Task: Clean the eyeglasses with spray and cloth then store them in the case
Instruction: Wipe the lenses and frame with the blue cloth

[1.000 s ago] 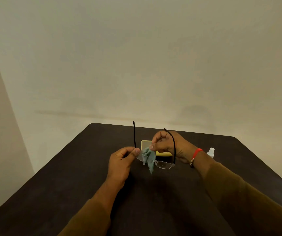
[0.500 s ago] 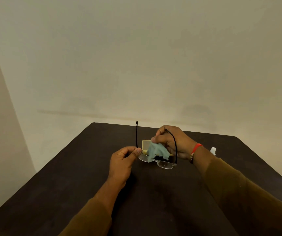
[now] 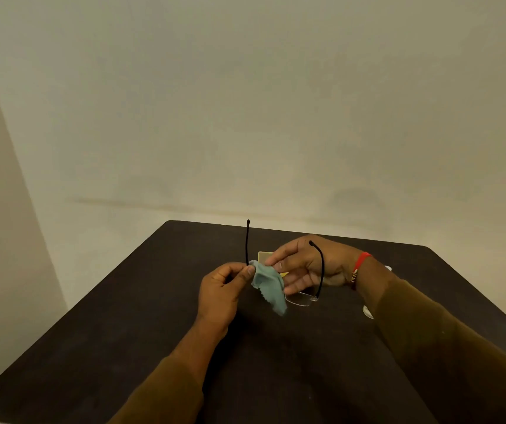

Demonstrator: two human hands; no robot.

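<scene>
One dark table (image 3: 123,347) spreads beneath both hands, and two brown sleeves (image 3: 447,362) reach over it from the near edge. Left hand (image 3: 219,293), fingers curled, pinches the near corner of the eyeglasses (image 3: 302,299) between thumb and forefinger, where a thin black temple rises straight up above its thumb. Right hand (image 3: 310,264), close beside it, grips a pale green cloth (image 3: 270,286) between thumb and forefinger just beside the left thumb, over the lens there. Its lower fingers stretch out behind the other lens, and the second temple crosses in front of its palm. The eyeglasses hang in the air between the two hands, lenses low, temples pointing up. The cloth drapes down below the right fingertips. Behind the hands, partly hidden by the right fingers, lies a yellowish case (image 3: 264,257). A red band (image 3: 361,260) circles the right wrist. A white sliver (image 3: 388,268) shows beyond that wrist, too hidden to identify.
</scene>
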